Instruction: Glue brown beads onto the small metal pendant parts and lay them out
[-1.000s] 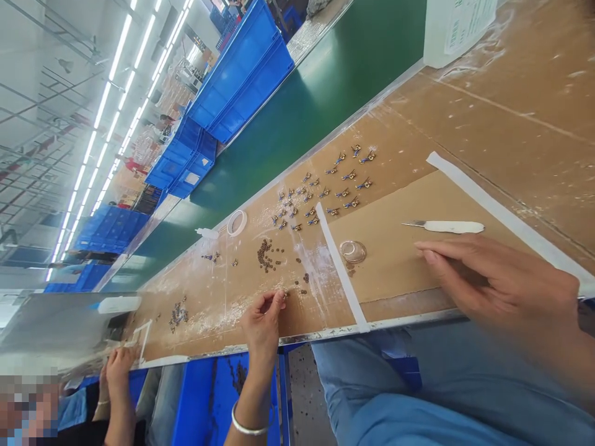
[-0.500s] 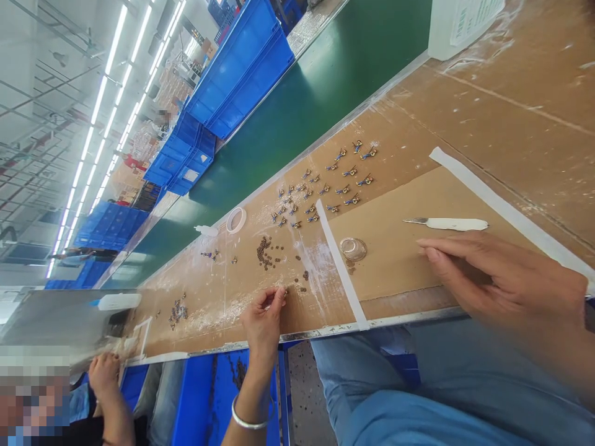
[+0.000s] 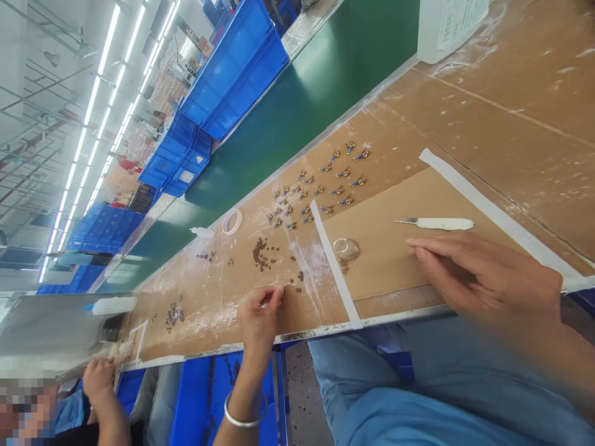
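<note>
Over the near part of the bench, my left hand, with a silver bangle at the wrist, is closed, thumb and forefinger pinched. What sits between the tips is too small to make out. Small brown round pieces lie just beyond it. My right hand hovers above the brown sheet, its forefinger and thumb drawn together; anything held there cannot be made out. Beyond it lies a white-handled craft knife. A small clear cup rests between the hands. Several tiny painted figurines are spread farther back.
A tape roll and a small white bottle lie near a green conveyor belt. Blue crates stand beyond. A large jug is at the back right. Another person's hand is at the left.
The whole view has shifted slightly, moving things a little leftward. Both hands keep nearly the same pinched poses, and the pieces on the bench have not visibly moved.
</note>
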Demonstrator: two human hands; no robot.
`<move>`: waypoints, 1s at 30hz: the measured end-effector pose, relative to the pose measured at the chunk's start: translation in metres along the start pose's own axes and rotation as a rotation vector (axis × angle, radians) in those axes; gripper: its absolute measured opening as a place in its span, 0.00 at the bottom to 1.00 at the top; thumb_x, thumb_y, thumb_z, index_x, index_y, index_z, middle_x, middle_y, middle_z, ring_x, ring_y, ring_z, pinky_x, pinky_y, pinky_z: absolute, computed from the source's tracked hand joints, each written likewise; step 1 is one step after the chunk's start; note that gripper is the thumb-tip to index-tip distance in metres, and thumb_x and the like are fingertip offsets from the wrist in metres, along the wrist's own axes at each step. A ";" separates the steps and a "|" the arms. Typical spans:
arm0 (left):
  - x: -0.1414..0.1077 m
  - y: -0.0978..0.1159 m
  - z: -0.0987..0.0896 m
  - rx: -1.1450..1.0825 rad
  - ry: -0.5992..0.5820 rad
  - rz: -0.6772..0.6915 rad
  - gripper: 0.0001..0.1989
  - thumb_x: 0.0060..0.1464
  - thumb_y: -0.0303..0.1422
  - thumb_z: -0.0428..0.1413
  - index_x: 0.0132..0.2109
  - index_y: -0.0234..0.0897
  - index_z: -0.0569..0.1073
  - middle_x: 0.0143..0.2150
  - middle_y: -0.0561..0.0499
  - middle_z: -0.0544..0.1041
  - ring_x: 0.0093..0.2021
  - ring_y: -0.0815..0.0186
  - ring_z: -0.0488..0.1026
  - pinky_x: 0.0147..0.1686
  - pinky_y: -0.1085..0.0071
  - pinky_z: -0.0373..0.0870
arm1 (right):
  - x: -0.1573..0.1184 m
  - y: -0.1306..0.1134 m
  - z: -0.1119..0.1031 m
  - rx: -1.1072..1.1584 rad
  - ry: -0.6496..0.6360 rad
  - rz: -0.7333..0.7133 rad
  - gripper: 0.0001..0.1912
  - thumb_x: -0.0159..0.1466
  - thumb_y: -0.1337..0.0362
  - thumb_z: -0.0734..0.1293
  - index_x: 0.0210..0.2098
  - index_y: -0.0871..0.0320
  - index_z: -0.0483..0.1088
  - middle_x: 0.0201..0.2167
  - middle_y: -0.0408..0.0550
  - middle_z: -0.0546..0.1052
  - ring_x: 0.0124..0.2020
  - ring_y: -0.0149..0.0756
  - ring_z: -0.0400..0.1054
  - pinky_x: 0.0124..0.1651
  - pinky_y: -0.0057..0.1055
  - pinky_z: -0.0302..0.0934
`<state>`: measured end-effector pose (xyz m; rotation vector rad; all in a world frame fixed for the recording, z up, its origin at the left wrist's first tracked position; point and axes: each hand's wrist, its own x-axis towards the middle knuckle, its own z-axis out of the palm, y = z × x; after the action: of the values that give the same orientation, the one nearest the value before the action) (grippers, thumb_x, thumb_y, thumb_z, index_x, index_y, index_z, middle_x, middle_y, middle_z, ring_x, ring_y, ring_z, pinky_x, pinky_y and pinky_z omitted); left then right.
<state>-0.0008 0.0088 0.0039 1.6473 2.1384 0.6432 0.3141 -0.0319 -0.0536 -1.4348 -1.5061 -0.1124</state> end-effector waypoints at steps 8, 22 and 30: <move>0.026 0.054 0.000 -0.342 -0.061 0.132 0.10 0.46 0.40 0.64 0.29 0.38 0.79 0.22 0.54 0.77 0.27 0.68 0.73 0.33 0.73 0.71 | 0.005 -0.003 0.004 0.155 0.081 -0.023 0.12 0.63 0.72 0.66 0.45 0.54 0.72 0.36 0.42 0.79 0.37 0.29 0.75 0.46 0.26 0.69; 0.211 0.197 0.115 -0.274 -0.179 0.273 0.15 0.39 0.39 0.68 0.21 0.33 0.75 0.14 0.56 0.66 0.18 0.72 0.60 0.22 0.72 0.57 | 0.019 -0.006 0.004 0.144 0.163 -0.107 0.11 0.64 0.72 0.64 0.45 0.57 0.72 0.35 0.45 0.79 0.36 0.32 0.76 0.41 0.26 0.73; 0.202 0.139 0.061 -0.153 0.063 0.281 0.12 0.48 0.39 0.63 0.26 0.34 0.80 0.19 0.55 0.70 0.26 0.67 0.68 0.28 0.72 0.62 | -0.002 0.019 0.005 0.102 0.016 -0.122 0.13 0.68 0.62 0.62 0.49 0.54 0.72 0.41 0.44 0.80 0.38 0.35 0.76 0.44 0.30 0.71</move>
<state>0.0923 0.2424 0.0287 1.8794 1.8606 0.9281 0.3253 -0.0248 -0.0677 -1.2587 -1.5638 -0.1191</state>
